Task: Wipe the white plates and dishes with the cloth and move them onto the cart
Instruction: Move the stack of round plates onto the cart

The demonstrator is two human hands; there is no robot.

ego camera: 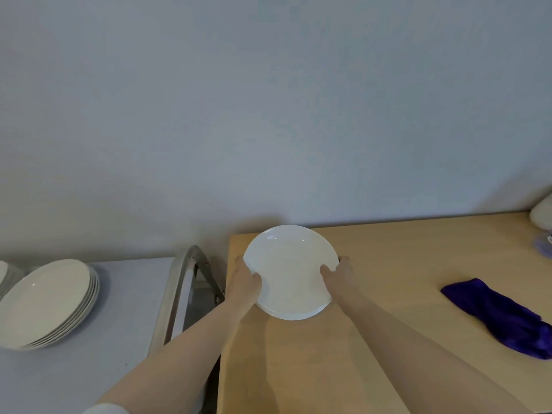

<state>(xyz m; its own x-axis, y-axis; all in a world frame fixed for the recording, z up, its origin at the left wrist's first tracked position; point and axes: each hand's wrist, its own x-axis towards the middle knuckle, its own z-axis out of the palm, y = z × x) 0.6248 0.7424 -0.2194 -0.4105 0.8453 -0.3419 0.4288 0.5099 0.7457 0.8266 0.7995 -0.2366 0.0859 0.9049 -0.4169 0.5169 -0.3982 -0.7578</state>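
1. Head view, the hands: the left hand (245, 279) and the right hand (337, 274) grip opposite edges of a white plate (288, 270), thumbs curled over the rim onto its top face and the other fingers hidden underneath
2. Head view, the plate: it sits between the hands, over the far left corner of the wooden table (388, 324); at its near edge a second rim seems to show under it, so it may be the top of a small stack, though I cannot tell whether it is lifted clear or touching
3. Head view, off to the sides: the purple cloth (498, 316) lies on the table well to the right of the right hand, held by no one; left of the left hand, past a metal handle (179, 294), the cart (113, 369) carries a stack of white plates (47, 303)
4. Step in hand, as I judge it: with the cloth set down and both hands on the plate, this looks like the carry to the cart, not the wiping
5. What the next move calls for: swing the plate left over the handle, keep it level, and lower it softly onto or beside the cart's stack so rims do not knock
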